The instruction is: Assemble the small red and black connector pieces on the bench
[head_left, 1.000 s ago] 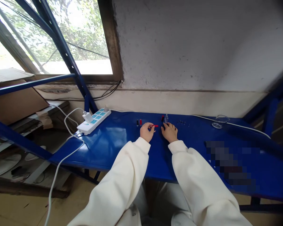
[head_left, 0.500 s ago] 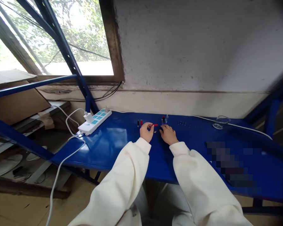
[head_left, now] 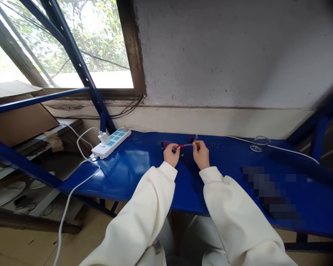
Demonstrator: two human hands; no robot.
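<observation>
Red plastic, by its look, shows between the fingertips of the left hand [head_left: 171, 156]: a slim red barrel [head_left: 181, 146], pinched by thumb and forefinger and pointing toward the right fingers. The right hand [head_left: 201, 155] has its thumb and fingertips closed on the far end of a clear tube [head_left: 188, 145], which spans the gap between the two hands. Barrel and tube lie in one line and seem to meet just beside the left fingertips; whether one sits inside the other is too small to tell.

Beneath that line, nearer the wearer than the fingertips, a tiny pale piece [head_left: 182, 155] lies on the blue tabletop [head_left: 144, 177]. Just beyond the left fingers are a black cylinder [head_left: 162, 145] and a red cylinder [head_left: 166, 143], side by side. Just past the right fingertips stands a small dark-and-red piece [head_left: 192, 139], with clear upright pieces [head_left: 196, 137] close by, partly hidden by the hand. To the right of the right fingers, little dark parts [head_left: 213, 144] are scattered in a loose row. Well apart, left of the left fingers, rests a white power strip [head_left: 111, 143].
</observation>
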